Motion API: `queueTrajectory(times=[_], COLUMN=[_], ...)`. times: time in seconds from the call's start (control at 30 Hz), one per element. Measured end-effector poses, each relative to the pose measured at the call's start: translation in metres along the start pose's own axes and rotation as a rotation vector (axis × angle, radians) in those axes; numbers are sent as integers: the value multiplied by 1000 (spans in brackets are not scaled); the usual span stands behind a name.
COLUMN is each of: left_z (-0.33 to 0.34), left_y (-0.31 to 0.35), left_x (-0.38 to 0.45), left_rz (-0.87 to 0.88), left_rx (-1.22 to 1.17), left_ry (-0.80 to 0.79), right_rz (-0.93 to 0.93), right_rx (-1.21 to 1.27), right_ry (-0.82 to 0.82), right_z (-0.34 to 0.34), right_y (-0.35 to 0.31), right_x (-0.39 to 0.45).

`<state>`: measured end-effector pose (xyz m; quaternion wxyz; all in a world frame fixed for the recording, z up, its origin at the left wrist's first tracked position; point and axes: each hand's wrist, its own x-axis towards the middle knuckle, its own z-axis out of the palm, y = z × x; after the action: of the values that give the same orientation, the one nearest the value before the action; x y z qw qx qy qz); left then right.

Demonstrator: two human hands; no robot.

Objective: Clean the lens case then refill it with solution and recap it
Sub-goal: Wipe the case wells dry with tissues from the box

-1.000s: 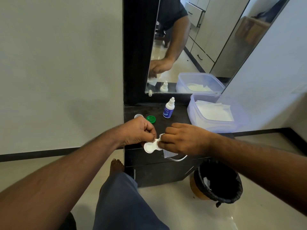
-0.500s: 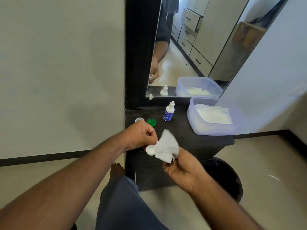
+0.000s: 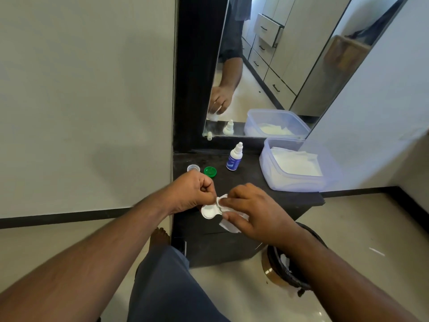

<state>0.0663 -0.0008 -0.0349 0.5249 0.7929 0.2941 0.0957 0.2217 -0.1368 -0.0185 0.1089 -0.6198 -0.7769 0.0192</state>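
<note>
My left hand [image 3: 190,191] pinches the white lens case [image 3: 210,211] by its upper edge, above the front of the dark cabinet top [image 3: 255,182]. The case's near well faces up, uncapped. My right hand [image 3: 253,212] holds a white tissue [image 3: 229,225] and presses part of it into the case's far well with its fingertips. A green cap [image 3: 210,171] and a clear cap [image 3: 193,168] lie on the cabinet behind my left hand. The small solution bottle [image 3: 234,158], white with a blue label, stands upright further back.
A clear plastic box [image 3: 274,180] of white tissues sits at the right of the cabinet top. A mirror [image 3: 267,66] stands behind. A black-lined waste bin [image 3: 276,268] stands on the floor below my right arm. My knee and bare foot are at the cabinet's front left.
My right hand, which had pulled the tissue away from the case and turned palm up, has come back over the case and pushes the tissue into the far well. My left hand keeps its hold.
</note>
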Motion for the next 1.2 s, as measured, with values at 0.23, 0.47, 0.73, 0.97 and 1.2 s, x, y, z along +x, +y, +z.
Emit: queueTrajectory(times=[0.23,0.47,0.73,0.97,1.2], left_z=[-3,0,4,4,6], left_y=[0,-1,-2,-8,-3], left_x=[1,2,1,-1,-3], left_rz=[-12,-9,-2,15,60], left_rx=[-6,-11,-10,-7,19], left_ry=[-28,-9,31,72,159], right_rz=[122,322,789,272,451], right_rx=[103,68,372,87,125], right_ry=[-52,-126,3,-102,12], right_z=[1,2,25,7,11], right_y=[-4,-13,-18,-12,-14], right_x=[20,35,27,30,33])
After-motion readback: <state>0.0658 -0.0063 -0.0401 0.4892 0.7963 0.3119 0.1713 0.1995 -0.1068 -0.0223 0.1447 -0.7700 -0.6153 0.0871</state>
